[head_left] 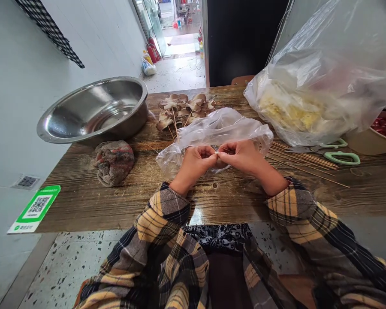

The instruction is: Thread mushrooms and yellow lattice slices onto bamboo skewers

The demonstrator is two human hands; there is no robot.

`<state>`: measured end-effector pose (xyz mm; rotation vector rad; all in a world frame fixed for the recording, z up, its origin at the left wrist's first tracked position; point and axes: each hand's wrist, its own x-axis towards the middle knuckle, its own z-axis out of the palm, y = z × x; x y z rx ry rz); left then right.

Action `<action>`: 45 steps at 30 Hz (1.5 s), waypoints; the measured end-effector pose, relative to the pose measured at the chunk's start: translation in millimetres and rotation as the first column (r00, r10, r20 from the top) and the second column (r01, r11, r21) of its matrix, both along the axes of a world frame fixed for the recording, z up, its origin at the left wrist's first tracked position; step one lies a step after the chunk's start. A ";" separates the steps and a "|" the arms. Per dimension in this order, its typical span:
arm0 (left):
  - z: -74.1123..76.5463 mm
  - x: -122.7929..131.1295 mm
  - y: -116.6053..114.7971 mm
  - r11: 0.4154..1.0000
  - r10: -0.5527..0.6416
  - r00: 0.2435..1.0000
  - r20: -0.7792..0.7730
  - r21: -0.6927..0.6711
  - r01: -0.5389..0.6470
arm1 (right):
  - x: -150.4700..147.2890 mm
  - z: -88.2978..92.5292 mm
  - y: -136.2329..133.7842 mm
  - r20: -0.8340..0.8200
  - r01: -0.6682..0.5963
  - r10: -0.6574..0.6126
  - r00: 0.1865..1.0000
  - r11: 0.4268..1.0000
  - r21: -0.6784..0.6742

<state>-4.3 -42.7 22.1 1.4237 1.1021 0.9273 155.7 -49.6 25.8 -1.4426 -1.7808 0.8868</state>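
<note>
My left hand (197, 165) and my right hand (241, 156) meet fingertip to fingertip over a crumpled clear plastic bag (220, 126). Both are closed in a pinch around a small whitish piece (216, 153), mostly covered by the fingers. A thin line like a skewer shows by my right fingers, too small to be sure of. Behind the bag lies a pile of brownish oyster mushrooms (183, 109), with several wooden skewers stuck in them. More loose bamboo skewers (304, 161) lie right of my right hand.
A steel basin (96, 109) stands at the back left, with a crumpled grey cloth (114, 163) before it. Green-handled scissors (342, 158) lie at right, near a plastic bag of yellowish food (296, 109) and a tub of red pieces (369, 141). A QR card (37, 209) is at the table's left edge.
</note>
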 end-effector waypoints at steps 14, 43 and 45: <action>-1.6 -0.2 1.2 0.996 -0.060 0.990 0.126 -0.053 0.067 | 2.2 -8.3 4.0 -0.190 -0.053 0.037 0.981 0.995 -0.082; -1.8 -1.0 0.7 0.999 0.034 0.994 0.102 -0.030 -0.031 | -8.6 -3.7 -6.8 0.121 0.063 -0.100 0.988 0.957 0.283; -2.4 -1.1 0.8 0.998 0.052 0.994 0.095 -0.024 -0.050 | -9.0 -4.0 -7.4 0.131 0.073 -0.116 0.985 0.953 0.294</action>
